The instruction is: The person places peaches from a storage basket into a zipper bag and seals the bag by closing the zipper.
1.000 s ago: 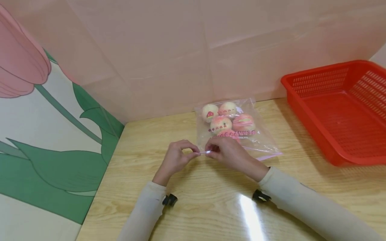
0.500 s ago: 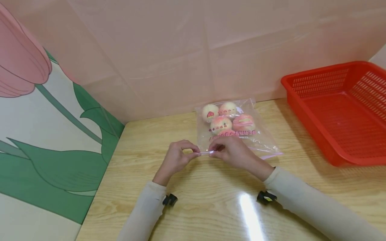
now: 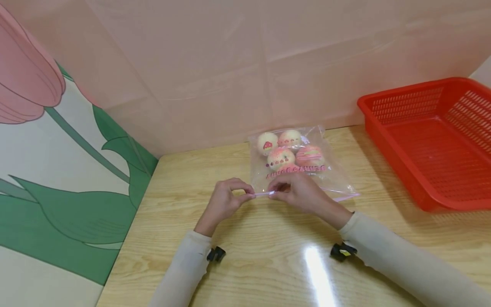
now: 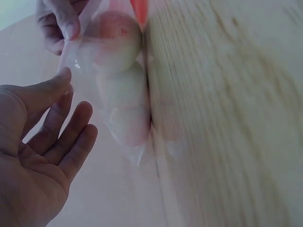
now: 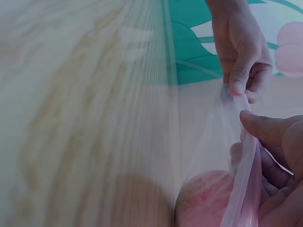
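Observation:
A clear zip-top bag (image 3: 337, 177) with pink print lies on the table. Several pale-and-pink peaches (image 3: 281, 157) are inside it. In the head view, its pinkish seal strip (image 3: 262, 194) faces me and is lifted at the left end. My left hand (image 3: 226, 200) pinches that end between thumb and index finger; in the left wrist view the other fingers (image 4: 78, 142) are spread loosely. My right hand (image 3: 297, 194) pinches the strip a short way to the right, thumb (image 5: 267, 127) on one side and fingers behind. A bright glint shows at the right fingertips.
A red plastic basket (image 3: 452, 149) with slotted walls stands on the right of the wooden table (image 3: 261, 256). A pinkish sheet (image 3: 199, 76) rises behind the table. A tulip-patterned panel (image 3: 76, 213) is at the left.
My right hand has slid slightly rightward along the seal strip, widening the gap between the hands. My left hand keeps its place, and the bag has hardly moved.

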Tool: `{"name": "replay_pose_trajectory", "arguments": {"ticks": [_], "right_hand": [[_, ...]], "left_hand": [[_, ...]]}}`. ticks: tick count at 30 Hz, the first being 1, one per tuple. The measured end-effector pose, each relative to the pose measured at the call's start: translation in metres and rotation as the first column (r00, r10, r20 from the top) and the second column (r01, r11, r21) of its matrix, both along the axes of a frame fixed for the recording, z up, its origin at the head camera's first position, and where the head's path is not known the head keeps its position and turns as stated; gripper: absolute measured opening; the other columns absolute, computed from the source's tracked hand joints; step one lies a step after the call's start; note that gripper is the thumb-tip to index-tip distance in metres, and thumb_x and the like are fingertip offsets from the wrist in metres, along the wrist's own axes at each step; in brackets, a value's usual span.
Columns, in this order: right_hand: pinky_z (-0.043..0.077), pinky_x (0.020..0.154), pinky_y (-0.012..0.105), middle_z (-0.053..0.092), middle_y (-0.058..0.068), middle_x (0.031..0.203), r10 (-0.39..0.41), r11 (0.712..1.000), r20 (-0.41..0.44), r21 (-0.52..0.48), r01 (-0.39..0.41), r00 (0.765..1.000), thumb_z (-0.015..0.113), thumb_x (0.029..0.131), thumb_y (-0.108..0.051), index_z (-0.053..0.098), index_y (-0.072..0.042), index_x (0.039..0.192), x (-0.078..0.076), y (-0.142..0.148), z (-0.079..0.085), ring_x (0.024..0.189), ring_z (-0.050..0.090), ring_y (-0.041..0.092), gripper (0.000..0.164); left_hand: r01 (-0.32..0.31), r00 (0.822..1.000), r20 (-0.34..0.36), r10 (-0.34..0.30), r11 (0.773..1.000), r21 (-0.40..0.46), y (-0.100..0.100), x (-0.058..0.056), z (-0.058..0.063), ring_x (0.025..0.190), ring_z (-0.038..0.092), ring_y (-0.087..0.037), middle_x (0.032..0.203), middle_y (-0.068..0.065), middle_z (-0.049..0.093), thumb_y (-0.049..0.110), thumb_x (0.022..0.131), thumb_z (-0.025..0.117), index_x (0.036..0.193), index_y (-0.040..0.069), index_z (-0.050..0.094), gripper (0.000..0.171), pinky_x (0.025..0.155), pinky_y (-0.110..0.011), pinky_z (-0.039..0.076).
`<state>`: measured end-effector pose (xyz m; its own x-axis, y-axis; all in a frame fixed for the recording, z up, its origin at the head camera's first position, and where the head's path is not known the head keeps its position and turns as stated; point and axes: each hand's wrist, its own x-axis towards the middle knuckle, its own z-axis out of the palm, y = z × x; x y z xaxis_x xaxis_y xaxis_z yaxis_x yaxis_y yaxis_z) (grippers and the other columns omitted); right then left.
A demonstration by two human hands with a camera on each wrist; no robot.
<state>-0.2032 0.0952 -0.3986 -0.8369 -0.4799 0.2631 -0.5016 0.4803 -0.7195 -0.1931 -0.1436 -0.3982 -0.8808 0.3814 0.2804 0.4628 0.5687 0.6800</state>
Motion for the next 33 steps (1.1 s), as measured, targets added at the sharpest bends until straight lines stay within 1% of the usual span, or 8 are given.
{"name": "replay_pose_trajectory", "arguments": {"ticks": [3,8,12,15,19,24,28,33], "right_hand": [[0.056,0.069,0.02,0.073,-0.011,0.08,-0.013,1.0,-0.024,0.012,0.013,1.0,0.083,0.081,-0.016,0.076,-0.022,0.085,0.001,0.002,0.001,0.075,0.063,0.004,0.009],[0.055,0.069,0.021,0.074,-0.011,0.08,-0.031,0.999,-0.039,0.026,0.032,0.999,0.083,0.081,-0.019,0.077,-0.023,0.085,0.001,0.004,0.001,0.075,0.063,0.004,0.008],[0.055,0.069,0.022,0.074,-0.011,0.081,-0.046,0.998,-0.034,0.028,0.047,0.998,0.083,0.081,-0.02,0.078,-0.024,0.086,0.001,0.006,0.0,0.075,0.063,0.004,0.008],[0.056,0.069,0.021,0.074,-0.012,0.082,-0.061,0.998,-0.015,0.016,0.062,0.998,0.084,0.08,-0.021,0.078,-0.025,0.086,0.001,0.008,0.0,0.075,0.064,0.004,0.009],[0.058,0.068,0.019,0.075,-0.012,0.084,-0.066,0.998,-0.002,-0.011,0.066,0.998,0.085,0.079,-0.021,0.078,-0.026,0.086,0.0,0.011,0.0,0.075,0.065,0.004,0.011],[0.058,0.067,0.019,0.076,-0.011,0.085,-0.056,0.998,-0.02,-0.026,0.055,0.998,0.085,0.078,-0.02,0.079,-0.025,0.086,-0.001,0.015,-0.001,0.076,0.067,0.003,0.011],[0.059,0.069,0.018,0.076,-0.01,0.085,-0.052,0.998,-0.036,-0.028,0.051,0.998,0.086,0.078,-0.018,0.079,-0.024,0.086,-0.002,0.018,-0.003,0.077,0.068,0.003,0.012],[0.06,0.07,0.018,0.077,-0.008,0.085,-0.042,0.998,-0.03,-0.04,0.041,0.999,0.086,0.077,-0.016,0.079,-0.022,0.086,-0.003,0.021,-0.004,0.077,0.069,0.003,0.013]], "left_hand": [[-0.001,1.0,0.0,0.001,1.0,0.007,0.0,0.0,0.0,0.083,0.068,-0.013,0.083,0.0,0.074,0.011,0.084,0.079,0.085,0.011,0.079,0.001,0.086,-0.05,0.061],[-0.021,1.0,0.005,0.021,1.0,0.014,0.0,0.001,0.0,0.082,0.068,-0.013,0.083,0.0,0.074,0.008,0.082,0.08,0.084,0.015,0.08,0.007,0.086,-0.051,0.061],[-0.026,1.0,0.015,0.025,1.0,0.015,0.0,0.001,0.001,0.083,0.068,-0.013,0.084,0.001,0.074,0.01,0.083,0.08,0.085,0.013,0.08,0.004,0.087,-0.051,0.06],[-0.023,0.999,0.025,0.023,1.0,0.015,0.0,0.002,0.001,0.084,0.069,-0.015,0.084,0.0,0.075,0.013,0.084,0.079,0.086,0.011,0.08,0.003,0.088,-0.051,0.06],[-0.024,0.999,0.033,0.024,1.0,0.012,-0.001,0.001,0.002,0.085,0.069,-0.015,0.084,0.0,0.075,0.016,0.085,0.079,0.085,0.01,0.08,0.006,0.091,-0.051,0.06],[-0.023,0.999,0.031,0.022,1.0,0.021,0.0,0.001,0.003,0.085,0.069,-0.015,0.084,0.0,0.075,0.015,0.085,0.078,0.084,0.01,0.079,0.005,0.092,-0.051,0.059],[-0.008,1.0,0.019,0.007,1.0,0.027,0.0,0.001,0.002,0.084,0.07,-0.017,0.084,-0.003,0.075,0.012,0.085,0.078,0.085,0.008,0.079,0.004,0.091,-0.051,0.06],[0.007,1.0,0.007,-0.007,0.999,0.038,0.001,0.001,0.002,0.082,0.07,-0.018,0.083,-0.003,0.075,0.01,0.084,0.079,0.084,0.008,0.079,0.002,0.088,-0.051,0.061]]}}
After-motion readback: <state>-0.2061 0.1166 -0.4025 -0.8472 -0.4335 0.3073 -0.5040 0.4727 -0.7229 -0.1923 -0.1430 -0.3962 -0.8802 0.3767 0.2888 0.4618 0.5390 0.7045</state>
